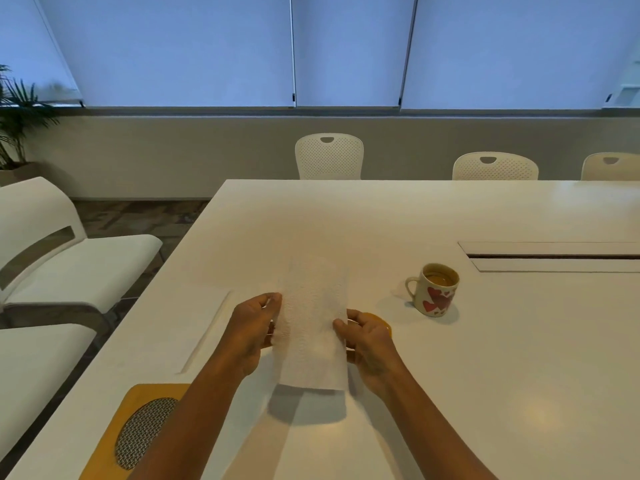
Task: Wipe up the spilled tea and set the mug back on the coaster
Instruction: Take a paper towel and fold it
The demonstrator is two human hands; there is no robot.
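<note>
1. Both hands hold a white paper towel (313,327) in the air, to the near left of the mug (435,289). The left hand (254,327) pinches its left edge, and the right hand (367,337) grips its right edge with curled fingers.
2. The towel looks dry and unstained, so wiping seems not yet begun.
3. I cannot make out any spilled tea on the table (485,375); the glossy white top shows no clear puddle.
4. The mug stands upright with tea inside, directly on the table and not on the coaster (382,323).
5. That coaster appears to be the orange piece peeking from behind the right hand, near and left of the mug.
6. Left to do, by my reading: wipe the spill, then lift the mug onto the coaster.
</note>
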